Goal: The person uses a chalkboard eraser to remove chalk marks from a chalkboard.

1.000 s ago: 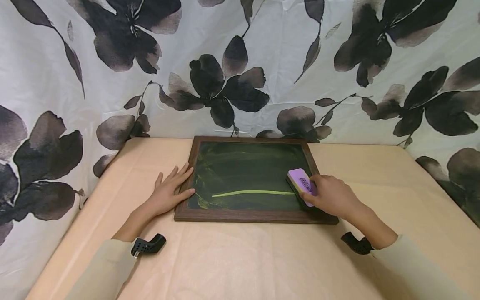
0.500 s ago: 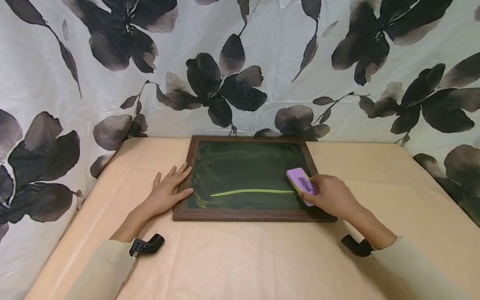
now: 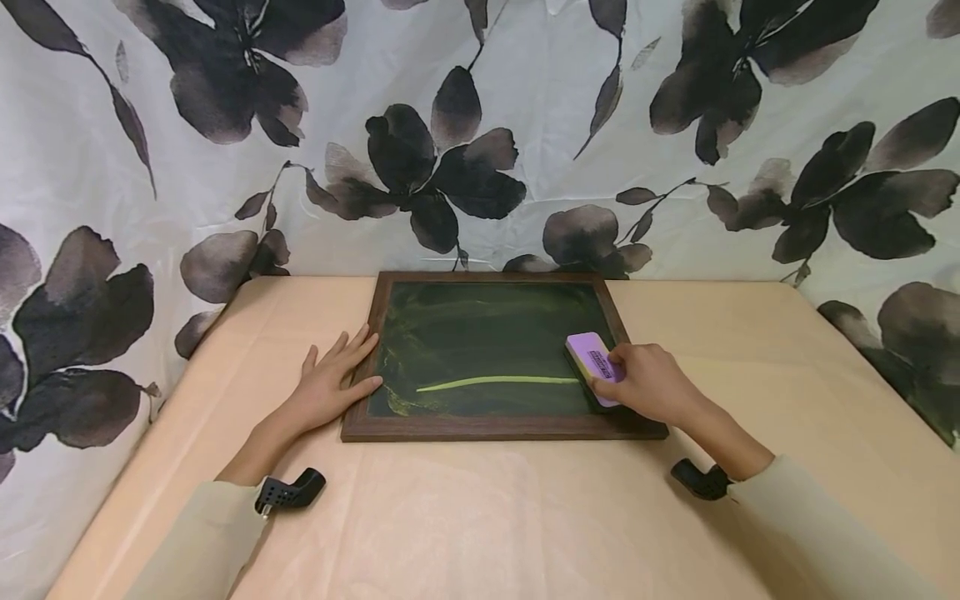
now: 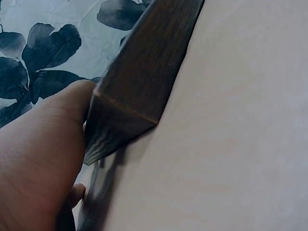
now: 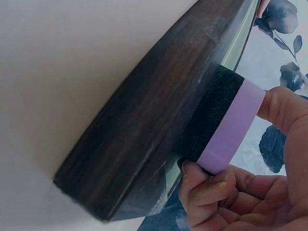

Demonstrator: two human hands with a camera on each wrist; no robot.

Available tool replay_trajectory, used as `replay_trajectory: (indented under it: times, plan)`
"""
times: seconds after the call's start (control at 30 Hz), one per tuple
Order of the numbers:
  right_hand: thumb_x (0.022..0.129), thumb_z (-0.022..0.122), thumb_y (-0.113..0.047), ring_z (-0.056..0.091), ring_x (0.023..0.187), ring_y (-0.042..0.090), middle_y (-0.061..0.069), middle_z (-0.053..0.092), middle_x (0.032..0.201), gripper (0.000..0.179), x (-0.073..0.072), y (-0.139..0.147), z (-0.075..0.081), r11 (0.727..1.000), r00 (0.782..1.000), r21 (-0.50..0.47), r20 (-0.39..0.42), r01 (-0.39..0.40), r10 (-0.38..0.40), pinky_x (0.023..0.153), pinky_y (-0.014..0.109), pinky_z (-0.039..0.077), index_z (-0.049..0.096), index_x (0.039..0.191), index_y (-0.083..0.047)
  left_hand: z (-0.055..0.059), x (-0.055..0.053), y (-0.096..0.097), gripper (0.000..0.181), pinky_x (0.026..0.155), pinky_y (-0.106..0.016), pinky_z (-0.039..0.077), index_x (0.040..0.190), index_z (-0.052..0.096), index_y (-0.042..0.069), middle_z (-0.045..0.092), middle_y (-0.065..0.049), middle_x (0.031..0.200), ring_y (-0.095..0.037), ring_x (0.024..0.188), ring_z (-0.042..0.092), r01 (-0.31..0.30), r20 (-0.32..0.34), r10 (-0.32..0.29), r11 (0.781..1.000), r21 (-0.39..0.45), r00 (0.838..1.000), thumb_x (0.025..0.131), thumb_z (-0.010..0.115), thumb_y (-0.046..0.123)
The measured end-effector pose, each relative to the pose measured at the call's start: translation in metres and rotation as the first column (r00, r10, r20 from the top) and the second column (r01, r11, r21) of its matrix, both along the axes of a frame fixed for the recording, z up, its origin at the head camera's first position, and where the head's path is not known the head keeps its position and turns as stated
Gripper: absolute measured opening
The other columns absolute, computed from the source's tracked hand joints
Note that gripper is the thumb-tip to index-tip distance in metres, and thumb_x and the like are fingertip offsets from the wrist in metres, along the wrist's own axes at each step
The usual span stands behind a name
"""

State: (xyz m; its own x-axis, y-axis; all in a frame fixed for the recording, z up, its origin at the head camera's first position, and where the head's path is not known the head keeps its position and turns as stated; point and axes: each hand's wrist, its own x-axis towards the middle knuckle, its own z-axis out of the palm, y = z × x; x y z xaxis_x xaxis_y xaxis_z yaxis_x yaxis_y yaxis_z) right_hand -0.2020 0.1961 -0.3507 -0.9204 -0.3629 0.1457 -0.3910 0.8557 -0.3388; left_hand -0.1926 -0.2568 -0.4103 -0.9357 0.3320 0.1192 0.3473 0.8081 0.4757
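A chalkboard (image 3: 487,333) in a dark brown wooden frame (image 3: 502,429) lies on the table. Across its lower part runs a yellow-green chalk line (image 3: 495,380). My right hand (image 3: 656,383) grips a purple board eraser (image 3: 592,367) on the board's right side, over the line's right end. In the right wrist view, the eraser's dark felt (image 5: 211,115) sits against the board surface, with thumb and fingers pinching the purple body. My left hand (image 3: 326,383) rests with fingers spread at the frame's left side; in the left wrist view its thumb side touches the frame's edge (image 4: 139,72).
A light tan cover lies over the table (image 3: 480,517). Behind and at both sides hangs a white cloth (image 3: 555,108) with dark flowers. Faint yellow chalk smears (image 3: 397,396) mark the board's left part. A black wrist device (image 3: 291,492) sits on each wrist.
The right hand has shifted slightly left with the eraser along the chalk line. The left hand stays at the frame. The whole head view has drifted a little.
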Motion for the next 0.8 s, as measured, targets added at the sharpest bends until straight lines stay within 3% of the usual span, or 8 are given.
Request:
replay_trajectory:
  times: [0.63,0.8]
  plan:
    - [0.078,0.071,-0.028,0.051,0.055,0.016,0.006,0.060,0.069,0.034,-0.003,-0.045,-0.004,1.000,0.999,-0.016,0.017,-0.027,0.027,0.045,0.026,0.039,0.064,0.086,0.004,0.000,0.001,-0.001,0.073,0.105,-0.066,-0.009,0.153,0.026,0.012,0.013,-0.009,0.159,-0.039,0.143,0.008,-0.012,0.012,0.012,1.000,0.011,1.000,0.095,0.055,0.045]
    - [0.079,0.071,-0.029,0.053,0.055,0.015,0.009,0.063,0.074,0.039,-0.003,-0.057,-0.003,0.999,0.998,-0.025,0.059,-0.035,0.037,0.044,0.025,0.041,0.065,0.093,0.006,0.001,0.000,-0.001,0.073,0.105,-0.066,-0.009,0.153,0.026,0.012,0.013,-0.009,0.159,-0.040,0.143,0.008,-0.010,0.012,0.010,1.000,0.008,1.000,0.095,0.055,0.046]
